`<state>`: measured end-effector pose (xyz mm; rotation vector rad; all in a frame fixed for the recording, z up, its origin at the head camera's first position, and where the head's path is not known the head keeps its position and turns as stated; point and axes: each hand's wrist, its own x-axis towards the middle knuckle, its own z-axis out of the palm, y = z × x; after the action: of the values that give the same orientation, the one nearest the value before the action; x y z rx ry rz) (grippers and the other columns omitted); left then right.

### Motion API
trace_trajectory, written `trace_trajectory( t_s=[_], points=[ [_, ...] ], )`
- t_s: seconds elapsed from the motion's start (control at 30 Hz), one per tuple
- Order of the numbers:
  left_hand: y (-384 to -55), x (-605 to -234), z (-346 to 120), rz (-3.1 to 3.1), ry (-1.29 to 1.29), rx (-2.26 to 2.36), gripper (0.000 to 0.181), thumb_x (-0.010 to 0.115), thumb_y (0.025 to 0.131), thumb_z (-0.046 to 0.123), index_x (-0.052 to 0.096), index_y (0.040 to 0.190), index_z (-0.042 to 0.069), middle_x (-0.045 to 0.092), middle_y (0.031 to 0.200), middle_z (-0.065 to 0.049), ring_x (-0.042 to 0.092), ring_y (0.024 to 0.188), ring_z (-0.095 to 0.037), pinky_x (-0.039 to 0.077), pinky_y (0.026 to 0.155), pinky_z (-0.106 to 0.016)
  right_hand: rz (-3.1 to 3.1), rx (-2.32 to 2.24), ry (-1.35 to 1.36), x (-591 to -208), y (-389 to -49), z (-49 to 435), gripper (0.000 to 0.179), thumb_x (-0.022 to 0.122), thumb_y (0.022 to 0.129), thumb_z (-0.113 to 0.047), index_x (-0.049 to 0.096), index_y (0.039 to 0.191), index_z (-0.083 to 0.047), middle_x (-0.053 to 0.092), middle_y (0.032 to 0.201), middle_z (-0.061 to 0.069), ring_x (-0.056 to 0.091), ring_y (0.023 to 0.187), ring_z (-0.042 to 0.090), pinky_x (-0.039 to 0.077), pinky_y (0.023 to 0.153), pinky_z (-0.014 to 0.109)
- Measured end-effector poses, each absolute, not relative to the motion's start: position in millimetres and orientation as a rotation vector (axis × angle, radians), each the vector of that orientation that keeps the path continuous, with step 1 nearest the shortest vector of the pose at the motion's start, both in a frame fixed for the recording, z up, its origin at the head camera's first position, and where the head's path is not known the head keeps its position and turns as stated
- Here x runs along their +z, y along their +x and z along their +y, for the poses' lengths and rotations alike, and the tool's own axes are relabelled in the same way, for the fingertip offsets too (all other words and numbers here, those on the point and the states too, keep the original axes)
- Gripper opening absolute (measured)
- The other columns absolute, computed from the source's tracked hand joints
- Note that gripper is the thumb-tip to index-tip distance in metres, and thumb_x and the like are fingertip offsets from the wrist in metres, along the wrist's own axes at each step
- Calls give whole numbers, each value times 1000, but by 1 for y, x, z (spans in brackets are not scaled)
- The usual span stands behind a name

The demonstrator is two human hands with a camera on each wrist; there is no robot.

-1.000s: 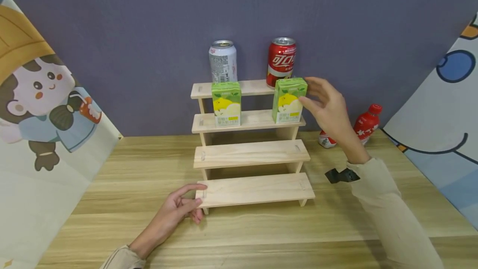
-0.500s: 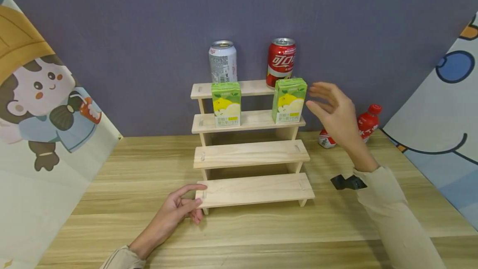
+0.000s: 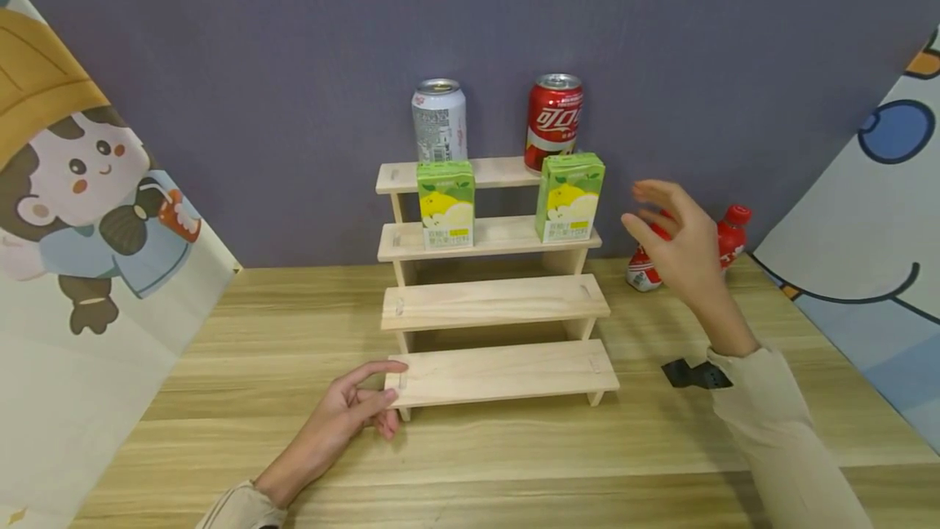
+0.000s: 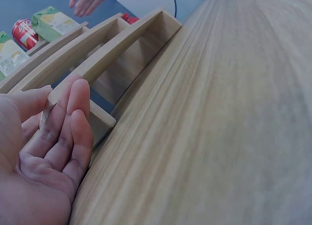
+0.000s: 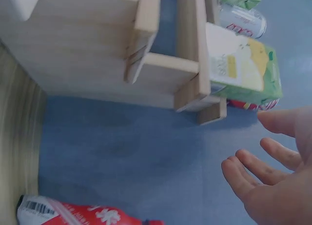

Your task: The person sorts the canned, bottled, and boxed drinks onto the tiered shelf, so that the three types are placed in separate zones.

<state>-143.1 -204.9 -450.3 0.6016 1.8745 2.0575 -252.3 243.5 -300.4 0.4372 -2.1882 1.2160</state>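
Note:
My left hand [image 3: 345,408] grips the left end of the lowest step of a four-tier wooden display stand [image 3: 499,374], thumb and fingers on either side of the board, as the left wrist view [image 4: 53,142] also shows. Nothing is in my right hand [image 3: 679,247], which hovers to the right of the stand with loosely bent fingers apart. Nearest to it on the second-highest step is a green juice carton [image 3: 571,198]. Another green juice carton [image 3: 446,206] stands at that step's left end. Behind them on the top step are a white can [image 3: 439,125] and a red cola can [image 3: 554,122].
Two red bottles stand by the back wall at right, partly behind my right hand; one red bottle [image 3: 730,235] shows its cap. Both lower steps bear nothing. Printed panels [image 3: 866,268] flank the wooden tabletop [image 3: 294,333] on both sides.
My right hand has let go of the right juice carton and drawn away to the right and slightly down. The carton stays on its step; my left hand has not moved.

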Motion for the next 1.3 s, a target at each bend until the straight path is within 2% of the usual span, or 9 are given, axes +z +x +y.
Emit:
trace_trajectory(
  t_s=[0.17,0.4,0.77,0.93,1.07,1.3],
  points=[
    [-145,-448,-205,1895,594,2046,44,52,103,5,42,145,-2,73,78,-12,69,70,-18,62,68,-44,-2235,1173,369,-307,-254,253,50,72,91,-7,54,138,-5,57,136,14,55,125,29,49,105,28],
    [-146,-448,-204,1912,582,2029,44,54,102,7,43,144,-1,72,78,-13,69,69,-18,62,68,-44,-2278,1075,252,-319,-258,265,48,71,94,-17,55,138,-8,56,139,12,55,125,38,46,105,54],
    [-144,-450,-205,1891,599,2049,44,53,102,5,42,145,-2,73,78,-11,69,70,-18,62,68,-44,-2217,1010,153,-343,-277,289,43,70,92,-8,58,133,-1,58,135,18,56,121,44,48,103,55],
    [-144,-450,-205,1895,589,2053,44,53,102,5,43,144,-2,72,78,-12,69,70,-18,62,68,-43,-2219,994,132,-350,-285,294,47,69,91,-6,54,136,0,56,135,21,53,124,43,45,105,55],
    [-144,-451,-206,1890,591,2054,44,53,102,5,42,145,-3,73,78,-11,69,70,-18,62,68,-43,-2256,975,120,-356,-288,298,56,70,90,-4,49,142,-2,52,141,22,48,126,45,43,106,59],
    [-144,-451,-205,1901,538,2040,45,55,102,9,44,145,-1,73,78,-11,69,70,-18,63,70,-44,-2388,978,113,-366,-294,307,77,69,92,-9,28,158,-12,35,156,20,37,137,48,33,109,67]
  ],
)
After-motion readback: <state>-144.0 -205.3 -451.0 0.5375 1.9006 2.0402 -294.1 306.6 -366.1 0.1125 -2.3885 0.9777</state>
